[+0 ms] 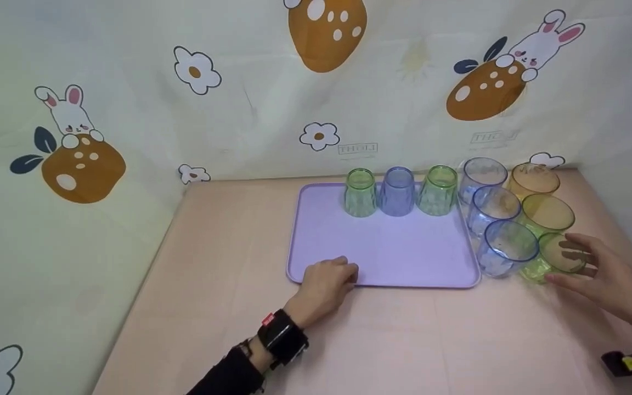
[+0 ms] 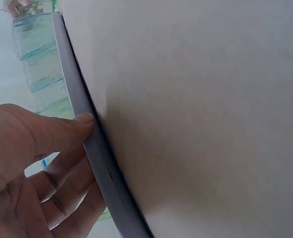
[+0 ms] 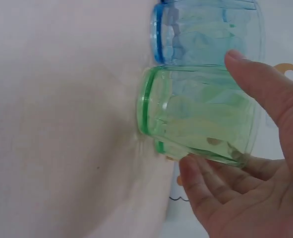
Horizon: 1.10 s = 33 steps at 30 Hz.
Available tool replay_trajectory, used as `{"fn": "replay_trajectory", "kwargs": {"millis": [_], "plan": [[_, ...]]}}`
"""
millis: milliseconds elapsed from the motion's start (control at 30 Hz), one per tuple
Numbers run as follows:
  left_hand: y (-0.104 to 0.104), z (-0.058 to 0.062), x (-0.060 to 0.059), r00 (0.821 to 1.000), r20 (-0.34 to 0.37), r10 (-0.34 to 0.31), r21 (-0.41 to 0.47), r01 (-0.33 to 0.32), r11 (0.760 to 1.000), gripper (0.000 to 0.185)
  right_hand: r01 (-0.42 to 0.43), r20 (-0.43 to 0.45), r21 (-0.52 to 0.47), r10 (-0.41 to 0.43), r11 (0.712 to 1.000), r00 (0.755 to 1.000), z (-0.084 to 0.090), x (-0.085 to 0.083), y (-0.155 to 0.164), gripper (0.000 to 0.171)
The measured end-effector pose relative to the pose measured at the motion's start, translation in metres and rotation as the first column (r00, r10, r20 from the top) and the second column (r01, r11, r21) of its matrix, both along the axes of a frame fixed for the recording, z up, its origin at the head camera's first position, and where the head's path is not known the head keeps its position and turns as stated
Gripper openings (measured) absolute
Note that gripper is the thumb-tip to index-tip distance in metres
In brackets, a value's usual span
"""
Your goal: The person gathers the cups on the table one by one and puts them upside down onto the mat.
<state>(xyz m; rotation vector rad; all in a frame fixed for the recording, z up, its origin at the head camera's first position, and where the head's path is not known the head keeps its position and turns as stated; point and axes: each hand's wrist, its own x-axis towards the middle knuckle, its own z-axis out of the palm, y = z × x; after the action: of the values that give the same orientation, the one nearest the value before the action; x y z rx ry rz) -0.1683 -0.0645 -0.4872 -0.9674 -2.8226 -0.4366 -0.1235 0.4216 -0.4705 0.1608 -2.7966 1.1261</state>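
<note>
Your left hand (image 1: pixel 327 282) pinches the near rim of a lavender rectangular tray (image 1: pixel 398 252), while your right hand (image 1: pixel 612 282), fingers parted, straddles the upright translucent green tumbler (image 3: pixel 201 111) right of it, likely light, rigid, slippery, breakable, best gripped mid-wall.

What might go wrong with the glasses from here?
The right hand is at a green glass close beside a blue glass, so moving one might knock the other. The left hand holds the tray by its near edge; a sudden jerk could perhaps tip the three upside-down glasses standing on it.
</note>
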Motion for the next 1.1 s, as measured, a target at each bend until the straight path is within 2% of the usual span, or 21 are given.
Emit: {"fn": "replay_trajectory", "kwargs": {"millis": [300, 833, 1100], "plan": [[-0.0019, -0.0018, 0.0008, 0.999, -0.045, 0.003, -0.005, -0.003, 1.0, 0.016, -0.02, -0.042, -0.049, 0.018, 0.999, 0.999, -0.0028, -0.0008, 0.0037, 0.085], [-0.0015, -0.0027, 0.0007, 0.999, -0.032, 0.001, 0.023, 0.0, 1.0, 0.013, 0.041, -0.032, 0.045, -0.04, 0.998, 0.999, 0.0053, -0.0002, -0.0042, 0.09], [-0.0016, -0.0022, 0.0006, 0.999, -0.039, 0.0, 0.016, 0.0, 1.0, 0.014, 0.047, -0.045, 0.047, -0.045, 0.998, 0.998, 0.0056, -0.0008, -0.0049, 0.087]]}}
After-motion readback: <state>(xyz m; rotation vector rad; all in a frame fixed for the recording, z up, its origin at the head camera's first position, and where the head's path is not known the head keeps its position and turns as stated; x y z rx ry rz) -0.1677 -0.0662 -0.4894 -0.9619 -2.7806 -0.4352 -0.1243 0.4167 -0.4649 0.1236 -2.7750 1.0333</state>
